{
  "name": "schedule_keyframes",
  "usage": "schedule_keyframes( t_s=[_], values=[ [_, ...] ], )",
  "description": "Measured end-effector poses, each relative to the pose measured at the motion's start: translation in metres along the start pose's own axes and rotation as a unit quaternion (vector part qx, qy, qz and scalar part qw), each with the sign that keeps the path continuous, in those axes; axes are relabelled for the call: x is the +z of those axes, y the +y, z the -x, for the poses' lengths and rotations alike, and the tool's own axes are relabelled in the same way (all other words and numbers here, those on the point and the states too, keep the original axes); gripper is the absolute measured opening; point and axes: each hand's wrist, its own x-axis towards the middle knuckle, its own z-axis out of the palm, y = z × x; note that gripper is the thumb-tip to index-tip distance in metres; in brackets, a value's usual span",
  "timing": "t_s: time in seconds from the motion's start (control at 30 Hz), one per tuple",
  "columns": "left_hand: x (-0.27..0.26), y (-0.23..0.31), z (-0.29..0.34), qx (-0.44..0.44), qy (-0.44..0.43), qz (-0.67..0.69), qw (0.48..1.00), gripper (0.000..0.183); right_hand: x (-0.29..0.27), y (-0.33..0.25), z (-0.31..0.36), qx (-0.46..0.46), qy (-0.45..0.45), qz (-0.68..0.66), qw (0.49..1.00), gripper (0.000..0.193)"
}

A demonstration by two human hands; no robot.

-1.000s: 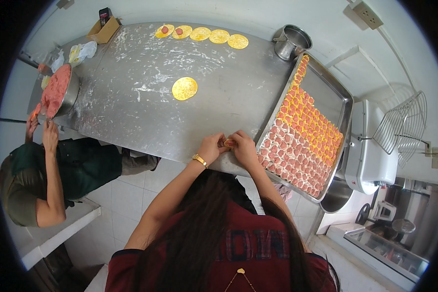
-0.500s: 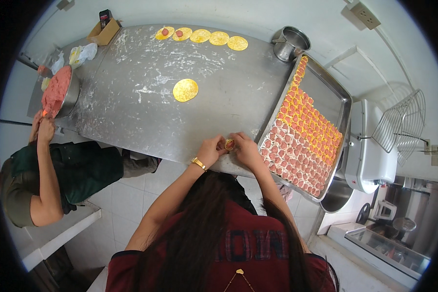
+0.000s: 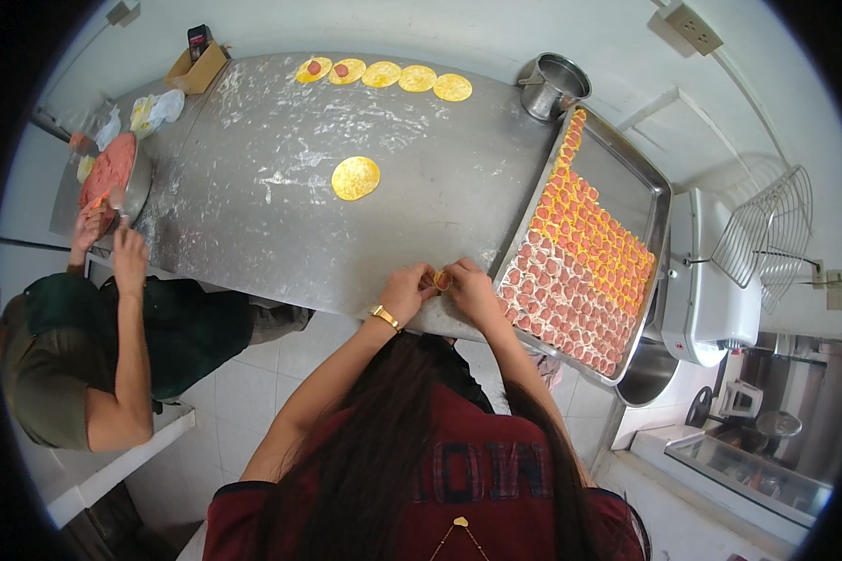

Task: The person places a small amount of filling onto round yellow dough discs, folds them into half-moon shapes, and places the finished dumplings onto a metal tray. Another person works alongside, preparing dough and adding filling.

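My left hand (image 3: 408,291) and my right hand (image 3: 471,291) meet at the near edge of the floured steel table (image 3: 281,224), both pinched on one small yellow dumpling with pink filling (image 3: 440,279). A gold bracelet sits on my left wrist. Just right of my hands lies a large steel tray (image 3: 638,192) packed with rows of finished dumplings (image 3: 580,271). One round yellow wrapper (image 3: 355,178) lies alone mid-table. Several more wrappers (image 3: 384,74), two of them with filling on top, line the far edge.
A co-worker in dark green sits at the left, hands (image 3: 112,245) at a steel bowl of pink filling (image 3: 110,174). A steel pot (image 3: 552,86) stands at the tray's far end. A cardboard box (image 3: 196,65) sits far left. A white mixer (image 3: 720,280) stands right.
My hands stay together on the dumpling, working it slightly. The co-worker's hands have moved up to the filling bowl.
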Motion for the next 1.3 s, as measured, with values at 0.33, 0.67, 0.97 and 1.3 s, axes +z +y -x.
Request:
schedule_keyframes(
  t_s=[0.33, 0.67, 0.97, 1.3],
  values=[
    [0.003, -0.001, -0.001, -0.006, -0.012, 0.016, 1.000, 0.023, 0.005, 0.000, 0.002, 0.005, 0.030, 0.010, 0.999, 0.040],
    [0.005, -0.002, -0.003, 0.037, 0.004, 0.017, 0.999, 0.020, 0.007, -0.001, 0.006, 0.061, 0.050, 0.017, 0.997, 0.036],
    [0.008, -0.005, -0.007, 0.042, 0.016, 0.017, 0.999, 0.023, 0.013, 0.003, 0.005, -0.009, 0.153, 0.026, 0.988, 0.036],
    [0.003, -0.014, -0.012, -0.038, -0.025, 0.098, 0.994, 0.023, 0.002, -0.006, 0.008, 0.035, 0.086, 0.017, 0.996, 0.044]
  ],
)
